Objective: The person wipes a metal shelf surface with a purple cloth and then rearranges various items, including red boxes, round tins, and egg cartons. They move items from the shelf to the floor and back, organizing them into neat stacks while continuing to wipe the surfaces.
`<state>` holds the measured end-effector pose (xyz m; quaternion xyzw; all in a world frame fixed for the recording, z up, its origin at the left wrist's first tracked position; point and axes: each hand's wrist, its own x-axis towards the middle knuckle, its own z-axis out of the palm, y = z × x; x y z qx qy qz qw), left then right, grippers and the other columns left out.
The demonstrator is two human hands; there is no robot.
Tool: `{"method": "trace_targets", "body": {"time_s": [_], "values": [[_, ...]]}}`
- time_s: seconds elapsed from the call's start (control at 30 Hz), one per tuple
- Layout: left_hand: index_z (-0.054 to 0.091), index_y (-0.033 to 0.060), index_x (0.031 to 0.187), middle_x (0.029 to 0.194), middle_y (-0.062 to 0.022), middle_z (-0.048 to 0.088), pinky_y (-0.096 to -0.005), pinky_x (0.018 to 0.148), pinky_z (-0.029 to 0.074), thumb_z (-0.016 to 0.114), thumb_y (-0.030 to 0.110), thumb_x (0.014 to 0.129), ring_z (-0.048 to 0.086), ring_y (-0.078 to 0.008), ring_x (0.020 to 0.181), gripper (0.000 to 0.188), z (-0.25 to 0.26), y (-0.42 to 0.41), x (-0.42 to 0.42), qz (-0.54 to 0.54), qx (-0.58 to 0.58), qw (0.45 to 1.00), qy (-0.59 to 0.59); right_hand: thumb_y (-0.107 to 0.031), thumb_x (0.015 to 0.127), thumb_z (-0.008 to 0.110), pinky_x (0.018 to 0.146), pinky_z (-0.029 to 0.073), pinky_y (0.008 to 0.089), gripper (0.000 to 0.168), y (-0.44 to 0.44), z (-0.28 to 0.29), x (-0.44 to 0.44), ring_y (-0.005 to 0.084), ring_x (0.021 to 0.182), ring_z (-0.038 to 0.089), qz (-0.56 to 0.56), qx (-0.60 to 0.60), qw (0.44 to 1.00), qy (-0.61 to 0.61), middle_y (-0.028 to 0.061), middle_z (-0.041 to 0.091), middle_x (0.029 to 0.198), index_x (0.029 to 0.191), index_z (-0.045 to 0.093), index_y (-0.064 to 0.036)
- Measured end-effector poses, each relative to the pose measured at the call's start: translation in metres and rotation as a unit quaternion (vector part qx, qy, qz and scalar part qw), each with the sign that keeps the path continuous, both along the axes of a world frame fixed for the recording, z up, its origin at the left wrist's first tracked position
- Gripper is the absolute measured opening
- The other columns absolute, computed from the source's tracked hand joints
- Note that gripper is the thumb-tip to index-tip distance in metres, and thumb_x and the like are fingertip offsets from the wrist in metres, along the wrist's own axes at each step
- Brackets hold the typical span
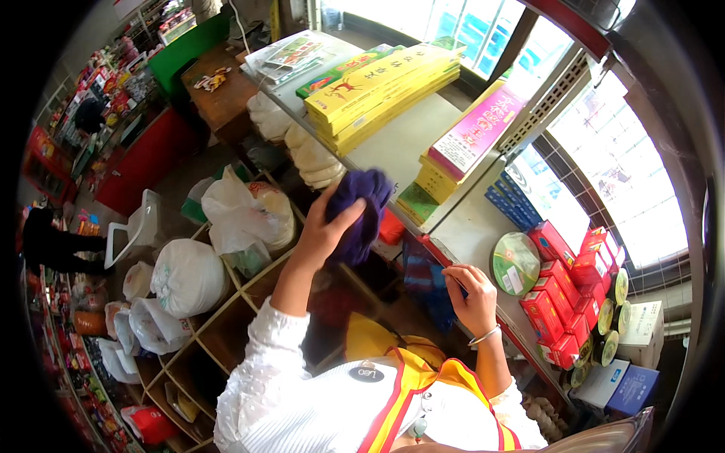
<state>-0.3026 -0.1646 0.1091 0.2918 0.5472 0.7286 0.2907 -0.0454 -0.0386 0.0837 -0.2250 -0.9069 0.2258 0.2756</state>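
My left hand [318,235] grips a bunched dark purple cloth [368,226], thumb on top. The cloth hangs beside the front edge of a pale shelf [391,139]. My right hand [473,297], with a bracelet at its wrist, is at the shelf's red front edge [439,249]. Its fingers are bent; whether they hold or touch anything there cannot be made out. Beyond the cloth lies a stack of long yellow boxes [385,93]. A pink-topped box [478,133] rests on yellow ones nearer the right hand. A round green tin or package [515,263] stands right of that hand.
Red boxes [558,306] and round green-yellow items line the right shelf. On the left, stuffed white plastic bags [190,277] sit on a wooden compartment rack [243,291]. A white plastic chair [141,226] stands farther left. Blue packages [425,277] hang below the shelf edge.
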Motion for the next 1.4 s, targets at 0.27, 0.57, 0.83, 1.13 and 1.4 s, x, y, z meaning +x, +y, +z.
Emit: {"method": "trace_targets", "body": {"time_s": [0.27,0.57,0.83,1.13,1.4], "values": [[0.039,0.0166,0.143,0.142,-0.0232,0.034,-0.0474,0.101,0.040,0.062,0.040,0.089,0.043,-0.0428,0.124,0.063,-0.031,0.110,-0.046,0.040,-0.340,0.747,0.570,-0.002,0.081,0.065,0.065,0.050,0.0327,0.008,0.015,-0.015,0.004,0.0268,0.073,0.063,-0.069,-0.001,0.997,0.039,0.0086,0.065,0.084,0.089,0.066,-0.006],[0.044,0.0196,0.140,0.151,-0.0158,0.032,-0.0465,0.108,0.036,0.059,0.022,0.089,0.036,-0.0410,0.133,0.054,-0.071,0.185,-0.086,-0.139,-0.308,0.745,0.575,-0.010,0.084,0.063,0.059,0.047,0.0385,0.003,0.042,-0.043,-0.001,0.0307,0.066,0.059,-0.137,0.098,0.984,-0.049,0.0107,0.060,0.074,0.082,0.062,-0.008],[0.040,0.0260,0.144,0.155,-0.0120,0.025,-0.0463,0.107,0.038,0.053,0.032,0.091,0.033,-0.0380,0.135,0.055,-0.058,0.322,-0.097,-0.163,-0.359,0.718,0.574,-0.008,0.083,0.060,0.059,0.047,0.0399,0.002,0.040,-0.051,-0.011,0.0322,0.067,0.058,-0.152,0.108,0.981,-0.047,0.0115,0.058,0.073,0.082,0.059,-0.006],[0.064,0.0169,0.122,0.145,-0.0139,0.043,-0.0384,0.104,0.039,0.046,0.033,0.092,0.040,-0.0290,0.134,0.039,-0.064,0.460,-0.111,-0.157,-0.379,0.717,0.564,-0.007,0.082,0.061,0.057,0.048,0.0381,0.002,0.047,-0.046,-0.011,0.0289,0.065,0.059,-0.146,0.102,0.981,-0.071,0.0097,0.058,0.071,0.082,0.060,-0.007],[0.065,0.0124,0.094,0.106,-0.0072,0.055,-0.0373,0.088,0.045,0.052,0.017,0.089,0.053,-0.0246,0.106,0.014,-0.113,0.461,-0.118,0.062,-0.154,0.716,0.678,-0.006,0.081,0.062,0.056,0.047,0.0372,0.003,0.049,-0.044,-0.012,0.0278,0.064,0.059,-0.140,0.095,0.983,-0.075,0.0090,0.058,0.070,0.080,0.059,-0.008]]}}
